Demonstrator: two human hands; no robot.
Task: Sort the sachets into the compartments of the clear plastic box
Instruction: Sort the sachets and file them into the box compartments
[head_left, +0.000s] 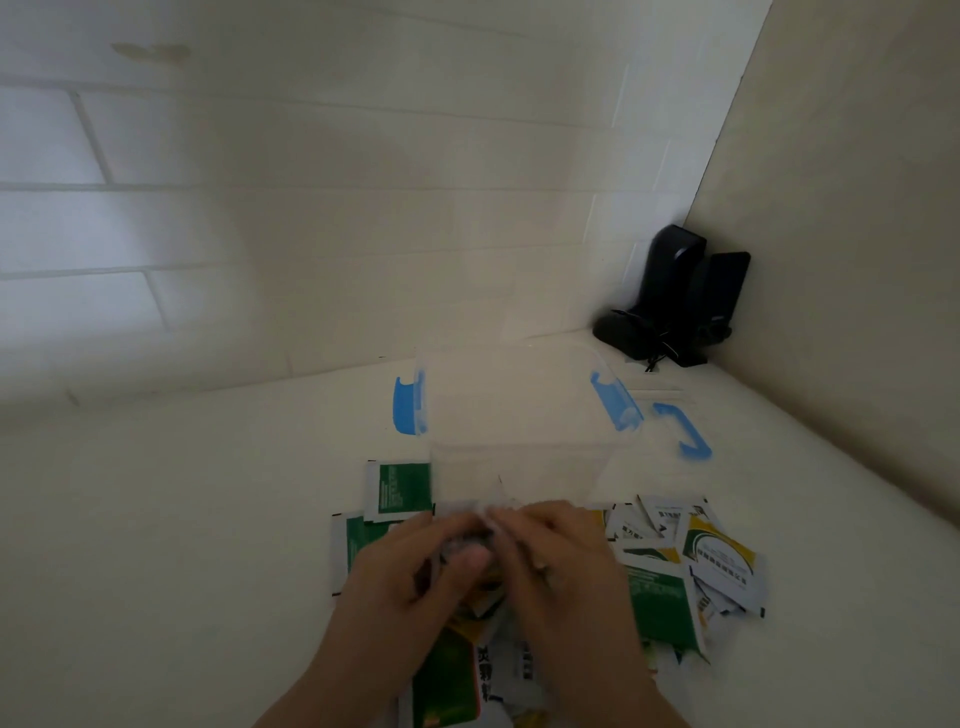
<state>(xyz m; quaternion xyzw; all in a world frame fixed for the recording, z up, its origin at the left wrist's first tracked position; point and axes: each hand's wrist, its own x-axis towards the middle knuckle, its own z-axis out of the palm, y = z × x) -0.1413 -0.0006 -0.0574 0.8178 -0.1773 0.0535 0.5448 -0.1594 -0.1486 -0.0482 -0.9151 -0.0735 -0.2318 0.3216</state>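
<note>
A person's two hands meet low in the middle of the view, over a loose heap of sachets (670, 561) on a pale counter (156, 545). The left hand (410, 577) and right hand (561, 566) press close together, fingertips nearly touching, around something small and crumpled between them. Motion blur hides what it is, so whether either grip is clamped on a sachet cannot be told.

Just beyond the hands stands the clear plastic box (519, 415), open at the top, with one blue latch (408, 410) on its left side and another blue latch (615, 400) on its right. No sachet can be seen inside it, and its compartments cannot be made out through the blurred walls. A clear lid with a blue handle (685, 431) lies just to the right of the box.

The sorting appears to be at its start: the hands seem to be picking out or separating one sachet from the heap. The next move would call for lifting it clear and carrying it forward over the near wall of the box.

The sachets cannot be counted exactly (they overlap and blur); well over ten lie there, in green, white and yellow-trimmed kinds. Two green ones (400, 491) lie at the left. A black device (675, 296) stands in the far corner.
</note>
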